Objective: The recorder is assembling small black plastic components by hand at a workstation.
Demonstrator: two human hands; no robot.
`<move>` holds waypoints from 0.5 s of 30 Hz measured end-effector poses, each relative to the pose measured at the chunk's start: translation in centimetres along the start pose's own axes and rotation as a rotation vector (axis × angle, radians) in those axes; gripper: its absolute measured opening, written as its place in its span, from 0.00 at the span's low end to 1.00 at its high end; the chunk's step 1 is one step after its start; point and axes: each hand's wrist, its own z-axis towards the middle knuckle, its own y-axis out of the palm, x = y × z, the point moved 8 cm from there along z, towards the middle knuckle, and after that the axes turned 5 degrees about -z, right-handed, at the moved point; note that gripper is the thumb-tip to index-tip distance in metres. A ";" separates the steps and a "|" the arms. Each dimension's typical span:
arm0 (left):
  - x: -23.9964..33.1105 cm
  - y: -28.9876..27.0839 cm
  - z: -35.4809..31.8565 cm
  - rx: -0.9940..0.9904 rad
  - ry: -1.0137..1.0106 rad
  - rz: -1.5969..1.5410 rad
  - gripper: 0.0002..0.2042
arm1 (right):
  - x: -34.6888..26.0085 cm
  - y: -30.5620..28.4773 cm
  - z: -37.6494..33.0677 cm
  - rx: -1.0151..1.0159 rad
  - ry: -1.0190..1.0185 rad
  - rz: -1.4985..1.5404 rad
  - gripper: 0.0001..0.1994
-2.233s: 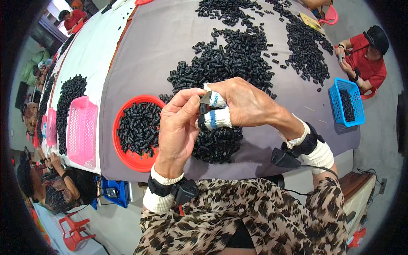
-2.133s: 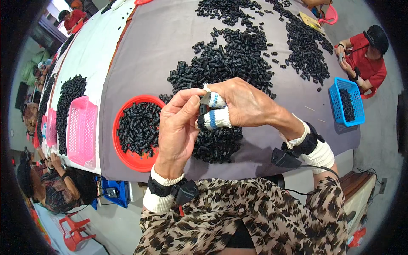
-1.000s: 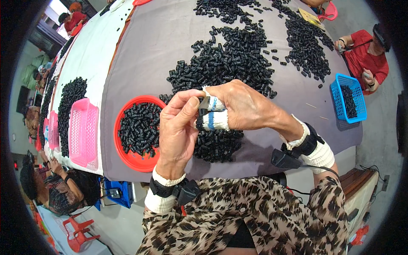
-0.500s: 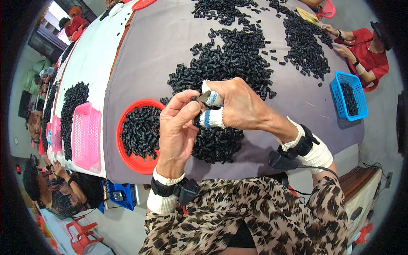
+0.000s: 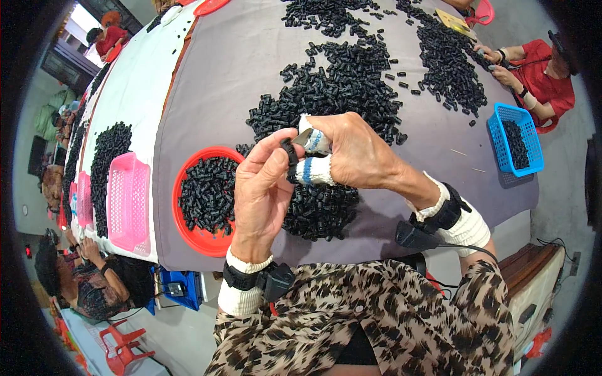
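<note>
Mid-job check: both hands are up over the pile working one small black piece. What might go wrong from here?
1. The small black piece is pinched only at the fingertips of the left hand and right hand; if it slips it would likely drop into the loose black pile beneath and be lost among identical pieces.
2. The red tray overhangs the table edge near the left forearm; a nudge might tip it off.

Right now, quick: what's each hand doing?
Left hand: pinching a small black part.
Right hand: closed, taped fingertips on that part.
</note>
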 end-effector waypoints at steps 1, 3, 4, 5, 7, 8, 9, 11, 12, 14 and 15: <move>0.0 -0.1 0.0 0.010 0.005 0.033 0.14 | 0.0 0.0 0.0 -0.001 0.000 -0.001 0.17; 0.0 -0.3 0.0 0.021 0.010 0.066 0.15 | 0.1 0.0 0.0 0.000 0.001 0.021 0.17; 0.1 -0.2 -0.1 0.012 0.007 0.076 0.16 | 0.2 0.0 0.0 -0.001 0.001 0.020 0.17; 0.1 -0.2 -0.1 0.004 0.004 0.087 0.16 | 0.4 0.0 0.0 -0.008 0.011 0.023 0.16; 0.2 0.2 -0.1 0.012 0.004 0.083 0.16 | 0.6 0.3 0.0 -0.019 0.018 0.028 0.16; 0.3 0.3 -0.2 0.018 0.002 0.080 0.16 | 0.7 0.4 0.1 -0.019 0.009 0.030 0.16; 0.4 0.1 -0.1 0.019 0.006 0.080 0.16 | 0.6 0.4 0.1 -0.018 -0.002 0.031 0.16; 0.1 -0.5 0.0 0.037 -0.049 0.014 0.16 | 0.5 0.3 0.0 -0.026 0.007 0.034 0.16; 0.0 -0.5 0.0 0.037 -0.048 0.013 0.16 | 0.5 0.3 0.0 -0.030 0.021 0.039 0.16; 0.0 -0.1 0.1 0.006 -0.020 0.007 0.15 | 0.4 0.3 0.0 -0.036 0.025 0.033 0.16; 0.0 -0.1 0.1 0.007 -0.019 0.007 0.15 | 0.4 0.3 0.0 -0.041 0.030 0.030 0.16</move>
